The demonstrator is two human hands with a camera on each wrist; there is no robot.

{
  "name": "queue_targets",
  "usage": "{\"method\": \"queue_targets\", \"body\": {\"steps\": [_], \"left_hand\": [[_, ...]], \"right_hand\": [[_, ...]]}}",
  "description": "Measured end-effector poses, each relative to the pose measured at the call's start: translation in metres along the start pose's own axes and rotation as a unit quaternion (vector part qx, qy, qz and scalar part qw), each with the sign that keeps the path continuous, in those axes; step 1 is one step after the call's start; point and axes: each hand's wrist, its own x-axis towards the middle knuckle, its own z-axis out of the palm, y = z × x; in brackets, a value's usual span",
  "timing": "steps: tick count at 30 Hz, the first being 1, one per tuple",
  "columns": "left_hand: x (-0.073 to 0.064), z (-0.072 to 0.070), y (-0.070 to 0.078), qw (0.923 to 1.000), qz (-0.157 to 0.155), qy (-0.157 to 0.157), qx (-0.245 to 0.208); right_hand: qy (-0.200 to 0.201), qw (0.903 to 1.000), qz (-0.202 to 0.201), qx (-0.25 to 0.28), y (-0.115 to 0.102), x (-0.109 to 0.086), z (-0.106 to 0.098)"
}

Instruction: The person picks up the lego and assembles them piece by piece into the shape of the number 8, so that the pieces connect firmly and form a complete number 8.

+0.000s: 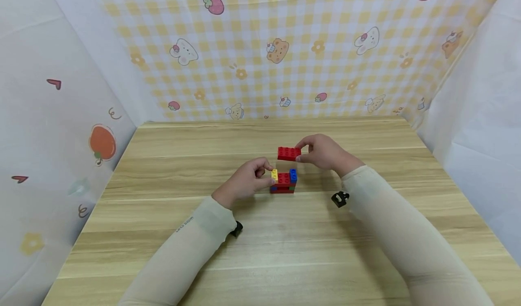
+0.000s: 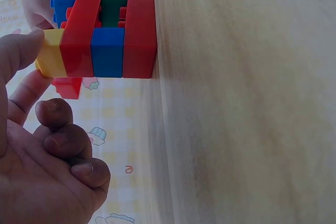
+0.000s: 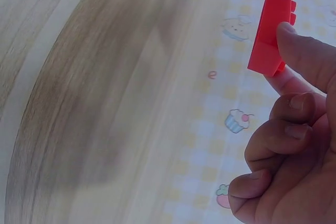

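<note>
A small stack of toy bricks stands on the wooden table, made of two red bricks with a blue brick and a green brick between them. On top sit a yellow brick at the left end and another blue brick at the right. My left hand pinches the yellow brick between thumb and index finger. Above and behind the stack, my right hand holds a loose red brick by its right end, studs up; its other fingers are curled.
The wooden table reaches to a yellow checked cloth at the back. White cloth hangs on the left and on the right. A black wrist piece shows beneath the right sleeve.
</note>
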Motion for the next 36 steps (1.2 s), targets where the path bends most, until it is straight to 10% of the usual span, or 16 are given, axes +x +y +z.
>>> {"method": "queue_targets", "body": {"steps": [36], "left_hand": [[-0.001,0.001,-0.002,1.0000,0.004,0.002,0.000]], "right_hand": [[0.008,0.9950,-0.047,0.088,-0.014,-0.049,0.011]]}}
